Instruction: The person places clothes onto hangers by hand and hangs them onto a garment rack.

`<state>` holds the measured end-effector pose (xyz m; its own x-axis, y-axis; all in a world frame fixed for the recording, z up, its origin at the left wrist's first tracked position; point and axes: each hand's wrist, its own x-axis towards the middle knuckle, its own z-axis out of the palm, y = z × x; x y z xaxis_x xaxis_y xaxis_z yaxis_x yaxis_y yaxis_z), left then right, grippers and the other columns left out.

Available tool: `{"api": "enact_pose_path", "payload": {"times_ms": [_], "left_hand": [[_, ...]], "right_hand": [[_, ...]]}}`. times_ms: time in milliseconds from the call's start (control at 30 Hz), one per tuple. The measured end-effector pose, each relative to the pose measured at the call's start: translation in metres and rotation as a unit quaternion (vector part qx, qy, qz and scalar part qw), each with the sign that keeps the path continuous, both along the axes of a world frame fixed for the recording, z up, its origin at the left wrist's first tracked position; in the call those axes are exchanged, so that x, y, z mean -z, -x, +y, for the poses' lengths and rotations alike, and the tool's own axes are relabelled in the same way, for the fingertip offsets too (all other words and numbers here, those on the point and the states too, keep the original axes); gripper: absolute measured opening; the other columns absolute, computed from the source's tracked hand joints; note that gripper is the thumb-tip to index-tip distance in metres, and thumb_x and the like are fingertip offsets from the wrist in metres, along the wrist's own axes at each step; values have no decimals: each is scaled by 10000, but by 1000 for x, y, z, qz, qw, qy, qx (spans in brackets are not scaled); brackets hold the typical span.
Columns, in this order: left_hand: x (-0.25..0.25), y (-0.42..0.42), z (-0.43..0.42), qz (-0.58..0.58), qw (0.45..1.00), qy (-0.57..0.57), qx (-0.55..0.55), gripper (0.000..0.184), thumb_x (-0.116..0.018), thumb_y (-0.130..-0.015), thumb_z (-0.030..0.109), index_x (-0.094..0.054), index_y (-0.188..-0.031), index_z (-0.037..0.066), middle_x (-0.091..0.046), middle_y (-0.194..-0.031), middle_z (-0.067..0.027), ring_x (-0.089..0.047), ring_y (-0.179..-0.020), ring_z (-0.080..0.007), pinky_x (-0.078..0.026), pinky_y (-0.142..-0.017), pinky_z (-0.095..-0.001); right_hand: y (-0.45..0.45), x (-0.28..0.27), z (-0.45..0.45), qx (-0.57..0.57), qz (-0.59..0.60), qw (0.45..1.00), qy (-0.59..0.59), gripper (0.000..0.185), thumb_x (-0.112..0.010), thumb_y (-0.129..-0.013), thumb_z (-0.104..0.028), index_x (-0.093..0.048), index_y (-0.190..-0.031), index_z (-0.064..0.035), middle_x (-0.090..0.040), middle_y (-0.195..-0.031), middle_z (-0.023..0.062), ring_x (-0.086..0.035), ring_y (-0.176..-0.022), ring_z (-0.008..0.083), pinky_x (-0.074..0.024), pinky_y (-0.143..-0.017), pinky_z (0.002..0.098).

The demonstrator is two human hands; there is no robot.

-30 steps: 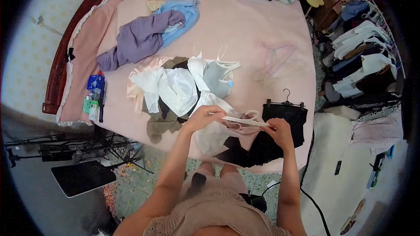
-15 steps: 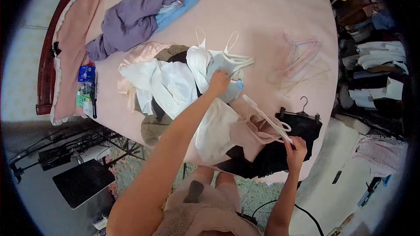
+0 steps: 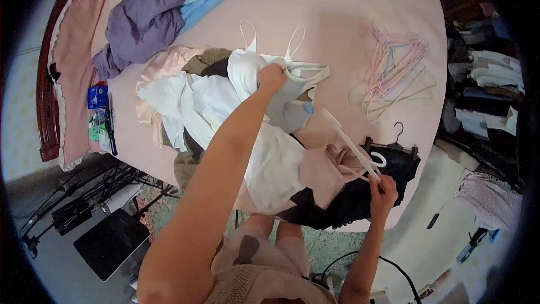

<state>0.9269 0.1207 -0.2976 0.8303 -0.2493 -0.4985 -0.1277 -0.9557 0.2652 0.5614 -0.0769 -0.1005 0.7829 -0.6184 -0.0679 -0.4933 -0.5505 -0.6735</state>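
My left hand (image 3: 271, 77) is closed on the upper edge of a white strappy dress (image 3: 273, 157), whose two thin straps lie upward on the bed. Beside that hand spreads a light grey garment (image 3: 283, 107) with white edging. In my right hand (image 3: 383, 190) is one end of a white clothes hanger (image 3: 350, 139), tilted above a dusty pink garment (image 3: 322, 171). Just beyond the right hand lies a black skirt (image 3: 400, 160) clipped to a black hanger (image 3: 396, 146). More white satin fabric (image 3: 208, 98) is heaped left of my left hand.
Pink and white hangers (image 3: 394, 62) are piled at the right of the pink-sheeted bed (image 3: 270, 0). A purple cloth (image 3: 140, 19) lies at the upper left. Folded clothes (image 3: 489, 70) stack along the right, and a black stand (image 3: 112, 242) is at the lower left.
My left hand has moved slightly left and up, onto the upper edge of the white dress. The right hand still holds the hanger, and the view has shifted a little.
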Motion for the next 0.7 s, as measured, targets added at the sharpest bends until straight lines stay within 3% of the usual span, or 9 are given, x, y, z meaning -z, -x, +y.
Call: {"api": "enact_pose_path", "payload": {"times_ms": [67,133,167,233,367,533,600,667,700], "left_hand": [[2,3,3,14,999,-2,40,322,-713,-699,373,-656,-863,102,-628,-1058,-108,-592,-1008,-273,-478,-835,-414],[-4,14,3,-121,978,-44,162,255,-726,-677,348,-676,-793,126,-649,-1024,-88,-615,-964,-257,-480,-823,-397],[-9,13,4,-120,978,-42,163,255,-726,-677,348,-676,-793,126,-649,-1024,-88,-615,-964,-257,-480,-823,-397],[-12,11,13,119,983,61,128,345,-734,-667,380,-682,-890,123,-644,-1042,-104,-610,-981,-241,-471,-827,-375],[-26,35,26,99,987,58,116,493,-763,-622,473,-667,-907,82,-622,-1054,-134,-600,-963,-280,-467,-818,-378],[-60,81,57,164,956,242,31,592,-730,-700,479,-611,-1124,83,-646,-1027,-137,-592,-979,-253,-454,-835,-349],[-77,90,65,205,950,237,1,533,-721,-739,436,-613,-1108,66,-647,-1002,-97,-593,-922,-220,-455,-826,-318],[-104,105,75,232,882,380,-156,438,-719,-764,398,-643,-1029,59,-638,-957,-50,-586,-864,-158,-452,-796,-281],[-117,109,79,227,883,382,-151,438,-719,-764,398,-643,-1029,59,-638,-957,-50,-586,-864,-158,-452,-796,-281]], "right_hand": [[-8,-1,1,-9,-4,1000,6,105,-712,-761,-70,-654,-837,-27,-573,-710,67,-521,-662,221,-416,-632,340],[-14,-5,1,-16,-9,1000,15,110,-713,-762,-74,-657,-844,-28,-578,-711,68,-523,-659,221,-418,-634,337],[-16,-7,1,-18,-6,1000,16,119,-716,-758,-76,-660,-851,-28,-587,-716,72,-528,-660,223,-419,-636,337],[-18,-14,3,-6,0,1000,14,127,-718,-746,-73,-664,-853,-30,-611,-731,83,-536,-658,228,-419,-641,335],[-9,-17,2,-11,-20,999,32,117,-719,-739,-64,-664,-836,-30,-617,-740,87,-539,-656,231,-415,-641,338],[4,-26,8,-5,-28,999,19,110,-711,-753,-93,-661,-829,-32,-617,-740,83,-547,-660,232,-411,-656,341],[11,-30,10,-9,-38,999,31,110,-707,-756,-99,-660,-830,-32,-615,-735,84,-545,-653,233,-408,-658,337],[16,-37,14,-13,-50,998,43,111,-703,-759,-104,-658,-831,-32,-612,-729,85,-544,-646,233,-406,-660,333],[17,-42,16,-12,-56,998,36,113,-702,-757,-104,-658,-833,-32,-609,-720,87,-542,-644,236,-403,-662,330]]}}
